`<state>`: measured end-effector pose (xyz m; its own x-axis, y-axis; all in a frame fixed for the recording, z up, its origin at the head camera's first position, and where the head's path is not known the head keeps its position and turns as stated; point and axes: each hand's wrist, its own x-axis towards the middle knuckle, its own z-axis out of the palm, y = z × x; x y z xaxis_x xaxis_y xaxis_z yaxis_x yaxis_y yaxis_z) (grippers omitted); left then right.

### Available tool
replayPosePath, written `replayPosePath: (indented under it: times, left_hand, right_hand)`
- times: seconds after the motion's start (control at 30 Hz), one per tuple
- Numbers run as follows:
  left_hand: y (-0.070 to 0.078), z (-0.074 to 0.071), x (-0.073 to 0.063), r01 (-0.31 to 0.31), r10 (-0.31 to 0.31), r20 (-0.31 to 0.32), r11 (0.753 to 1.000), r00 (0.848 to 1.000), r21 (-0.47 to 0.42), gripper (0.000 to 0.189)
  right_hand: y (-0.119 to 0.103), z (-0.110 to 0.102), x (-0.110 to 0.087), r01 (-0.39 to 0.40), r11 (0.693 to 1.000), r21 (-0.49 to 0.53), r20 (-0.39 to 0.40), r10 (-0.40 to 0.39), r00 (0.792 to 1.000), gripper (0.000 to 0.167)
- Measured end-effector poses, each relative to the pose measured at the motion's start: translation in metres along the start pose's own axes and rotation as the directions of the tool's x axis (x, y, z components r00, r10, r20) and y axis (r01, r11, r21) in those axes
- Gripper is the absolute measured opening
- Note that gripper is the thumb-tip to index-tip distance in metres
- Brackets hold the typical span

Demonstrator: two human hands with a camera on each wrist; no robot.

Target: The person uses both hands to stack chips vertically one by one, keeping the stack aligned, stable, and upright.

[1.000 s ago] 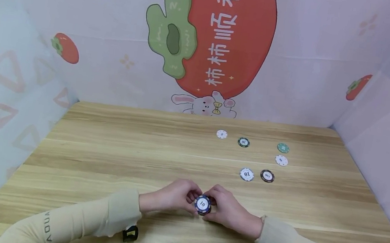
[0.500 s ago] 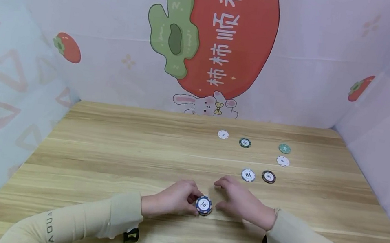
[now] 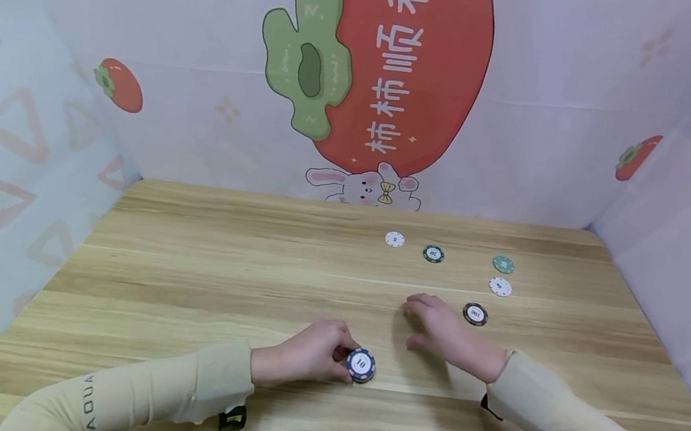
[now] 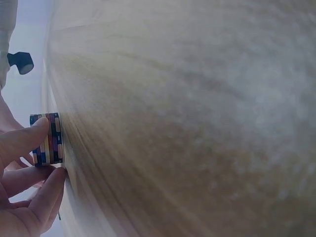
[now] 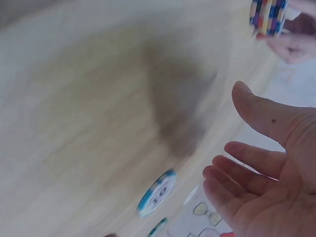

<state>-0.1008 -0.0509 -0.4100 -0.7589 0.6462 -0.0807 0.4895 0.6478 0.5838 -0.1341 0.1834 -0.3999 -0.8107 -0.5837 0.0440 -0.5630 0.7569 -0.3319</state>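
Observation:
A stack of poker chips (image 3: 361, 365), topped by a blue one marked 10, stands on the wooden table. The left hand (image 3: 316, 351) pinches the stack from its left side, and in the left wrist view the thumb and fingers lie around the multicoloured chip edges (image 4: 50, 143). Up and to the right of it, the right hand (image 3: 452, 337) hovers over the table with fingers loosely spread, holding nothing. A pale chip with a blue rim marked 10 (image 5: 157, 193) lies near its fingertips in the right wrist view; in the head view the hand hides this chip.
A black 100 chip (image 3: 475, 314) lies just right of the right hand. Farther back are a white chip (image 3: 501, 287), a green chip (image 3: 503, 265), a dark green 20 chip (image 3: 433, 254) and another white chip (image 3: 395, 239). A patterned backdrop (image 3: 199, 131) rises behind the table.
The right hand has let go of the stack and moved up and right, now covering the pale 10 chip in the head view. The left hand stays at the stack.

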Motion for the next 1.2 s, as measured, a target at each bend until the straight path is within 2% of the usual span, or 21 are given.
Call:
replayPosePath:
  times: [0.27, 0.5, 0.63, 0.8, 0.97, 1.2]
  left_hand:
    - [0.005, 0.002, 0.0, -0.004, 0.004, 0.007, 1.0, 1.0, 0.024, 0.048]
    - [0.007, 0.004, 0.001, 0.004, -0.005, 0.021, 0.997, 1.0, 0.082, 0.051]
    - [0.006, 0.005, 0.001, -0.005, 0.004, 0.012, 0.996, 1.0, 0.091, 0.051]
    - [0.004, 0.006, 0.002, -0.007, 0.007, -0.004, 0.999, 1.0, 0.051, 0.048]
    - [0.001, 0.007, 0.004, -0.001, 0.001, -0.016, 1.0, 1.0, -0.011, 0.046]
    - [0.0, 0.008, 0.004, 0.02, -0.02, -0.009, 0.999, 1.0, -0.035, 0.049]
  right_hand:
    - [0.013, -0.005, -0.001, -0.062, 0.997, 0.037, 0.02, 0.061, 0.998, 0.047]
    - [0.023, -0.005, -0.001, -0.055, 0.998, 0.01, -0.003, 0.055, 0.999, 0.045]
    - [0.028, -0.005, -0.002, -0.083, 0.997, -0.007, 0.005, 0.083, 0.997, 0.044]
    - [0.031, -0.005, -0.003, -0.129, 0.991, -0.016, 0.017, 0.129, 0.991, 0.04]
    - [0.033, -0.003, -0.004, -0.161, 0.986, -0.032, -0.013, 0.161, 0.987, 0.038]
    - [0.034, -0.003, -0.003, -0.137, 0.989, -0.056, -0.064, 0.133, 0.989, 0.031]
